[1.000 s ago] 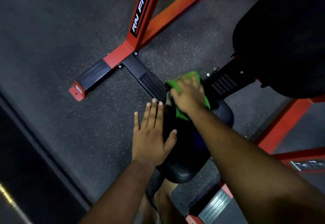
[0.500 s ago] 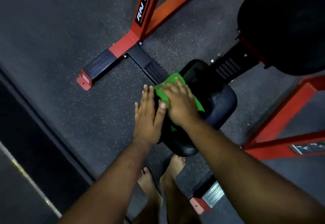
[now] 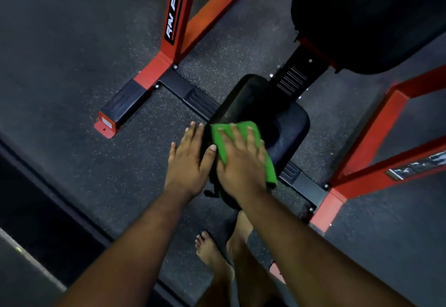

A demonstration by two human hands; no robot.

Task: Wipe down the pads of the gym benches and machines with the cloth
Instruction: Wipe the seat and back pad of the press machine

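Observation:
A black seat pad [image 3: 277, 118] of a red-framed gym machine lies below me. On its near left part lies a green cloth [image 3: 220, 135], pressed flat under my right hand [image 3: 241, 162], whose fingers are spread straight. My left hand [image 3: 188, 159] rests flat on the pad's left edge beside the cloth, its fingers straight and its thumb touching the cloth's side. A larger black back pad [image 3: 366, 17] fills the upper right.
Red frame posts [image 3: 173, 29] and black floor rails [image 3: 193, 97] stand left of the seat. More red frame tubes [image 3: 376, 133] run at the right. My bare feet [image 3: 212, 253] stand on the speckled rubber floor [image 3: 72, 77] just below the seat.
My right hand has drawn the cloth from the seat's far end back toward me and the left edge. My left hand stays flat on the left edge, close beside the right.

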